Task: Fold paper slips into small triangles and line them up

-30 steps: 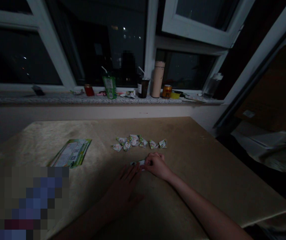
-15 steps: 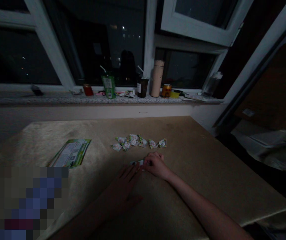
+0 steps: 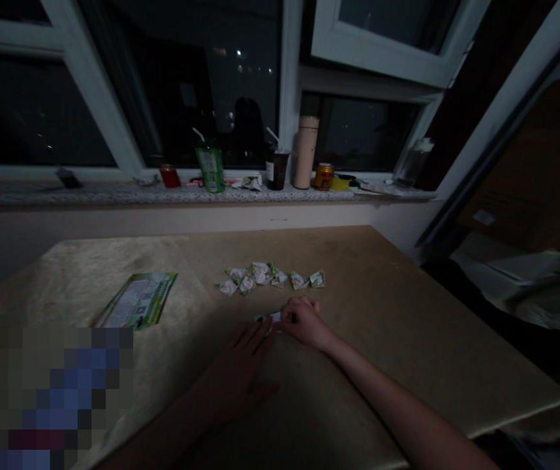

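Observation:
My left hand [image 3: 241, 365] lies flat on the tan table [image 3: 397, 326], fingers stretched out toward a small strip of printed paper [image 3: 266, 318]. My right hand [image 3: 303, 320] is curled closed and pinches the right end of that strip against the table. Just beyond the hands lies a row of several small folded paper pieces [image 3: 270, 277], white with green print. A green printed leaflet [image 3: 138, 299] lies flat at the left of the table.
The stone windowsill [image 3: 113, 192] behind the table carries a green drink carton [image 3: 210, 168], a dark cup with a straw [image 3: 277, 170], a tall beige flask [image 3: 306, 153], a red jar [image 3: 169, 175] and an orange can [image 3: 325, 176]. The table's right edge drops off toward a dark gap.

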Motion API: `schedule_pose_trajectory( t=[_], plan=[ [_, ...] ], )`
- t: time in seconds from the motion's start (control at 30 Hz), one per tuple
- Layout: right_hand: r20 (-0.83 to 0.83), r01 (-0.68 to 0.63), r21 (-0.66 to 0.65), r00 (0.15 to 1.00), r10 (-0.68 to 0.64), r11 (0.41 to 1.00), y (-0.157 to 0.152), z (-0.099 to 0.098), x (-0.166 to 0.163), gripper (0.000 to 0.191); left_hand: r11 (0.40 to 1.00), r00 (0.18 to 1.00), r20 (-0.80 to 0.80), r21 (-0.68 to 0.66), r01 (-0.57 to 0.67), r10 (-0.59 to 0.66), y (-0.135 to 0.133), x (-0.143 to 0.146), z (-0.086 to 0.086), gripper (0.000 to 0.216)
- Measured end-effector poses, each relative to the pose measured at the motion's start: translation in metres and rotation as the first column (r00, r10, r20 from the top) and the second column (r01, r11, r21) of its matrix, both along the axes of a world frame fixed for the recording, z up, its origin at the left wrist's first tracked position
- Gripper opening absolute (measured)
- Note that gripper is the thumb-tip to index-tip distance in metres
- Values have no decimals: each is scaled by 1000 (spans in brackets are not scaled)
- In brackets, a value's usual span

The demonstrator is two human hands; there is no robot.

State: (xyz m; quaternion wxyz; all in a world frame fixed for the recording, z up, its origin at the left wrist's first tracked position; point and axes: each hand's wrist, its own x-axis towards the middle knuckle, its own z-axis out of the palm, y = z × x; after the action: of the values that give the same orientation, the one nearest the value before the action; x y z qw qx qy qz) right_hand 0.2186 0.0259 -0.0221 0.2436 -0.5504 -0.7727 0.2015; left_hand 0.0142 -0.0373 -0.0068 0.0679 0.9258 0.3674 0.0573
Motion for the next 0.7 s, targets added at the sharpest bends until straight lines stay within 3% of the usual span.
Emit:
schedule_pose_trajectory(
  t=[0.23, 0.4, 0.7],
  plan=[
    [-24, -6, 10, 1000, 6, 1000, -1, 3, 0, 16, 1000, 1000, -5, 17, 3, -3, -1, 0, 0, 76],
    [-1, -64, -116, 998, 64, 991, 6, 10, 14, 6, 1000, 999, -37, 16, 0, 0, -1, 0, 1, 74],
    [16, 25, -167, 1000, -22, 986, 9, 13, 25, 17, 1000, 998, -57, -11, -8, 7, 2, 0, 3, 78]
  ],
)
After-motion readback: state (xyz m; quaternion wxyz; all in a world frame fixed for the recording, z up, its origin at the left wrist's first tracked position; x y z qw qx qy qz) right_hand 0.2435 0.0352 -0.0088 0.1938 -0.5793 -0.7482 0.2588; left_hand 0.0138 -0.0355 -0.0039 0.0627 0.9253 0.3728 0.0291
